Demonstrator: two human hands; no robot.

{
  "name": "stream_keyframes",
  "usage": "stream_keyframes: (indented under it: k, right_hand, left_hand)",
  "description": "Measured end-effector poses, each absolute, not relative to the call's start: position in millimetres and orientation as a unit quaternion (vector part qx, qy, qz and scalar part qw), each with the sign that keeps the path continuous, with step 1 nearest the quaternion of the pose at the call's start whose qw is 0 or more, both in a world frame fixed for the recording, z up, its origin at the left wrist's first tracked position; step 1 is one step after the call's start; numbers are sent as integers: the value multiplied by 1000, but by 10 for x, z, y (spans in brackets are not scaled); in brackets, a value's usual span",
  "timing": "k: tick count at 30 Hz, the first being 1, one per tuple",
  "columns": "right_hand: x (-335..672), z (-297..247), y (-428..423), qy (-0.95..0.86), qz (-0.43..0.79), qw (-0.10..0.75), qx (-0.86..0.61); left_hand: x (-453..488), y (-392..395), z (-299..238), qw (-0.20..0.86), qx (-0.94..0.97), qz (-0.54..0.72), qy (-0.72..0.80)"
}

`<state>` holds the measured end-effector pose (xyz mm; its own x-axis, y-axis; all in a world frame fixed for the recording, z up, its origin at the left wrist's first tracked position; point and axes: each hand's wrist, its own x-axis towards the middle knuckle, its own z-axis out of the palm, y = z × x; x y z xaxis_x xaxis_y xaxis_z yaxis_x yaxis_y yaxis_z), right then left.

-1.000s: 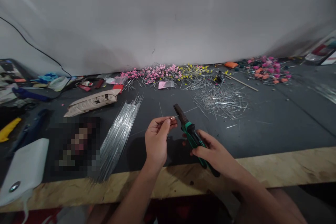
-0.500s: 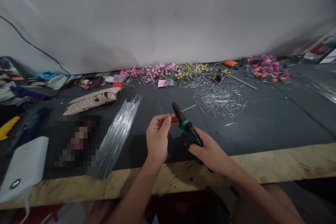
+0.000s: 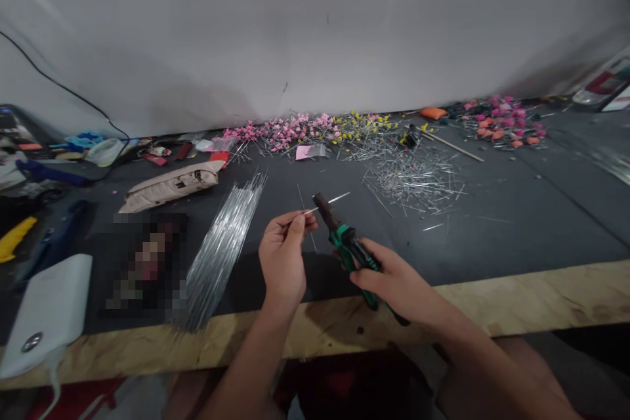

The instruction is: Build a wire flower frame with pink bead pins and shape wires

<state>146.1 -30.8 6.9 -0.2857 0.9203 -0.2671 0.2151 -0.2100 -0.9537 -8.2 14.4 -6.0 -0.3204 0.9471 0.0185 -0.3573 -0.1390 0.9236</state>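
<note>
My left hand (image 3: 284, 252) is closed, thumb against fingers, on a thin metal wire (image 3: 339, 197) that slants up to the right. My right hand (image 3: 396, 282) grips black-and-green pliers (image 3: 344, 236) by the handles. The dark jaws lie across the wire just beyond my left fingertips; whether they touch it I cannot make out. A bundle of long straight wires (image 3: 224, 246) lies left of my left hand. Beyond the pliers, to the right, spreads a heap of short wire pieces (image 3: 413, 180).
Pink flower-tipped stems (image 3: 300, 128) and yellow-tipped stems (image 3: 361, 126) line the wall. More pink and orange ones (image 3: 509, 121) lie far right, near a wooden stick (image 3: 455, 146). A beige pouch (image 3: 172, 185) and white power bank (image 3: 49, 315) are left. The wooden table edge (image 3: 472, 305) runs in front.
My left hand has shifted slightly left and the pliers' jaws have moved left with it. The pliers' handles look a little wider apart. The view has tilted slightly.
</note>
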Motion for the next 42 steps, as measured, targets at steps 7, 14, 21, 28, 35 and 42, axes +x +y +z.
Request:
stream_keyframes:
  k: [7, 14, 21, 28, 35, 42]
  right_hand:
    - [1853, 39, -125, -625, 407, 246, -619]
    - [2123, -122, 13, -705, 265, 200, -626]
    - [1939, 15, -35, -680, 412, 295, -530]
    - [1876, -40, 1, -754, 378, 310, -437]
    - [1779, -90, 110, -790, 320, 320, -413]
    - [1630, -71, 237, -846, 267, 281, -367]
  left_hand:
    - [-285, 218, 3, 488, 290, 696, 439]
    - [-194, 103, 52, 558, 323, 634, 427]
    - [-54, -3, 11, 627, 384, 522, 433]
    - [-36, -44, 43, 726, 361, 431, 395]
    - [-94, -33, 44, 763, 312, 431, 368]
    - [-202, -3, 93, 767, 315, 403, 387]
